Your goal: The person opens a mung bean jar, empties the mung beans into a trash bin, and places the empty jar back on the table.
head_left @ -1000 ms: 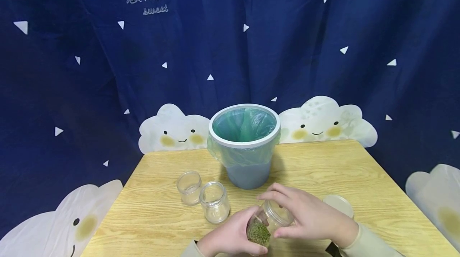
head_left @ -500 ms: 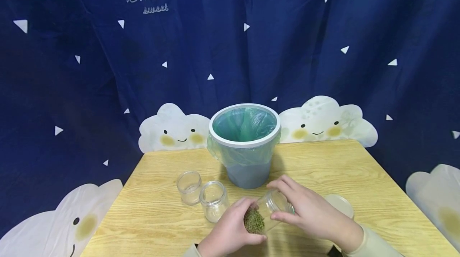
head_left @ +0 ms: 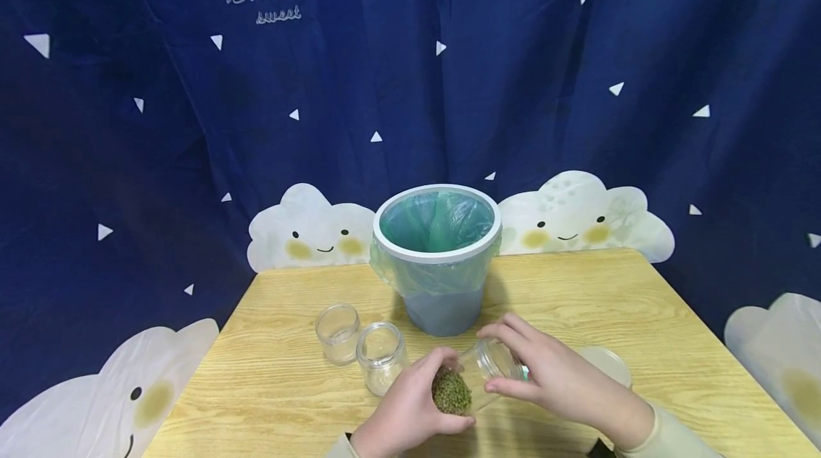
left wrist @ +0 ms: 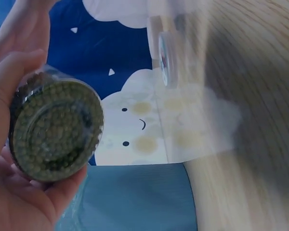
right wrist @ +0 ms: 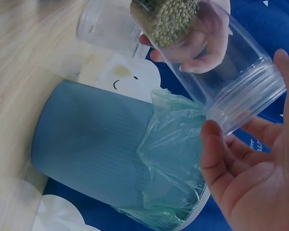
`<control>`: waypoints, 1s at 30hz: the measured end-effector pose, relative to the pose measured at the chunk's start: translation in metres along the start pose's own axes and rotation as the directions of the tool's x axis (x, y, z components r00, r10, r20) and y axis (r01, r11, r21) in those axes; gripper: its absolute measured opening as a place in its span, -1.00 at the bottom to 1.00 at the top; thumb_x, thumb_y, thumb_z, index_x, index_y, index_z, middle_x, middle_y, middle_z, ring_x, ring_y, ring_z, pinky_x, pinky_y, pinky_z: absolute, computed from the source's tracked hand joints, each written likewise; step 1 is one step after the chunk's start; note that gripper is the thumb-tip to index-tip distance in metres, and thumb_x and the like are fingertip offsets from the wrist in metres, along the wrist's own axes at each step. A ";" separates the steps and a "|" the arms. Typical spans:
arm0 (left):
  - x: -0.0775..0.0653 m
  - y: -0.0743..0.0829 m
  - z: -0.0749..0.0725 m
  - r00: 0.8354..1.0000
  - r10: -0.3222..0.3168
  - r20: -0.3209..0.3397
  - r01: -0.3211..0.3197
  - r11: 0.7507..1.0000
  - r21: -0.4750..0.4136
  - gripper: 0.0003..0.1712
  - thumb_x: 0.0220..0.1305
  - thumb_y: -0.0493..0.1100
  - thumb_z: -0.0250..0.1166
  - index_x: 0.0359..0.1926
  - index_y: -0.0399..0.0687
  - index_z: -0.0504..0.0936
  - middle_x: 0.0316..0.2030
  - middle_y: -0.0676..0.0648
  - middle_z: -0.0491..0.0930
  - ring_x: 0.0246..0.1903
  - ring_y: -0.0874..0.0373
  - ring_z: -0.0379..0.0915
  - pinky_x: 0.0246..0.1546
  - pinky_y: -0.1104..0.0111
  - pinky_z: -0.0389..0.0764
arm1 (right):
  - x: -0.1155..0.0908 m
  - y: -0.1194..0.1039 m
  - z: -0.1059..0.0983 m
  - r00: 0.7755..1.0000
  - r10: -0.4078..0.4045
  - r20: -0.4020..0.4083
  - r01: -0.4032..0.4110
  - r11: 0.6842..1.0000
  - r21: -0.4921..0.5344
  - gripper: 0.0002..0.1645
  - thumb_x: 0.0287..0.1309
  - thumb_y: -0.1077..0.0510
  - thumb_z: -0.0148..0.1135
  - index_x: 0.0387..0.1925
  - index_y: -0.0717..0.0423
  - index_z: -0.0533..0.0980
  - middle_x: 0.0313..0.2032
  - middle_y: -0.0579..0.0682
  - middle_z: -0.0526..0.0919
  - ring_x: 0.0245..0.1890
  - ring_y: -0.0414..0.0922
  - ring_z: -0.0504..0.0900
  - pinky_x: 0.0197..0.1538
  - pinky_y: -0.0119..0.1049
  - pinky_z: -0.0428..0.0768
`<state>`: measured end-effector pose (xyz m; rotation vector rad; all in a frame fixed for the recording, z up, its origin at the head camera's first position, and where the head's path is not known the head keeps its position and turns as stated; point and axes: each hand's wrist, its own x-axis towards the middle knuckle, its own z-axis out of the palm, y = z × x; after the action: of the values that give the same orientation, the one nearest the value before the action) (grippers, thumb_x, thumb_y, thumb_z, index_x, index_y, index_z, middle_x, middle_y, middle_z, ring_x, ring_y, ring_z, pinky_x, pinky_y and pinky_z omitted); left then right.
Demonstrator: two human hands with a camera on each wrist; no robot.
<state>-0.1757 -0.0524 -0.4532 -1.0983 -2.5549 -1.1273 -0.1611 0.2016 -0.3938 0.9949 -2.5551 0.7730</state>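
Note:
My left hand (head_left: 413,401) grips the base of a clear jar that lies tilted above the table. Small green beans, like mung beans (head_left: 451,392), are gathered at that base end, seen through the bottom in the left wrist view. The fingers and thumb of my right hand (head_left: 551,376) curl round the threaded end of the jar (right wrist: 245,94). A sliver of green shows at that end, but I cannot tell whether a lid is on it. To the left stand two more clear jars, a taller jar (head_left: 383,365) and a shorter jar (head_left: 338,335).
A blue-grey bin (head_left: 444,308) with a green plastic liner (head_left: 417,274) stands behind the hands. A round, pale lid (head_left: 606,365) lies on the wooden table (head_left: 276,401) at the right, partly behind my right forearm. A blue curtain (head_left: 410,87) with clouds hangs at the back.
The jar tips further over, its threaded end up and to the right with my right hand. My left hand shifts slightly left. The beans stay at the base end.

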 end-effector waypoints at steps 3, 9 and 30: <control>-0.001 -0.001 -0.001 1.000 0.012 0.026 -0.011 0.999 -0.045 -0.15 -0.04 0.01 0.67 0.23 0.13 0.41 -0.01 0.19 0.64 -0.05 0.43 0.54 0.02 0.47 0.62 | -0.001 0.001 -0.001 0.999 -0.052 0.005 0.052 0.999 -0.010 -0.41 0.25 -0.26 0.36 0.24 -0.28 0.44 0.01 -0.36 0.43 -0.31 -0.41 0.42 -0.27 -0.50 0.50; -0.003 -0.005 -0.003 0.997 0.025 0.069 -0.017 0.994 -0.104 -0.17 0.00 0.02 0.66 0.25 0.18 0.40 0.01 0.22 0.66 0.01 0.41 0.56 0.08 0.43 0.61 | -0.004 0.002 -0.006 0.986 -0.163 0.019 0.164 0.985 -0.052 -0.31 0.22 -0.22 0.42 0.33 -0.26 0.43 0.15 -0.29 0.42 -0.05 -0.32 0.53 -0.07 -0.35 0.61; -0.003 -0.010 -0.007 0.985 0.009 0.174 0.018 0.988 -0.155 -0.23 0.05 -0.03 0.64 0.25 0.16 0.44 0.06 0.21 0.68 0.06 0.39 0.56 0.14 0.42 0.58 | -0.001 0.009 -0.014 0.902 -0.429 0.042 0.423 0.900 0.108 -0.24 0.11 0.05 0.55 0.34 -0.18 0.46 0.27 -0.13 0.48 0.27 -0.20 0.47 0.28 -0.59 0.43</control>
<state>-0.1815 -0.0633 -0.4553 -1.2813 -2.6369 -1.3055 -0.1653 0.2160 -0.3862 1.5641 -2.2361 0.7476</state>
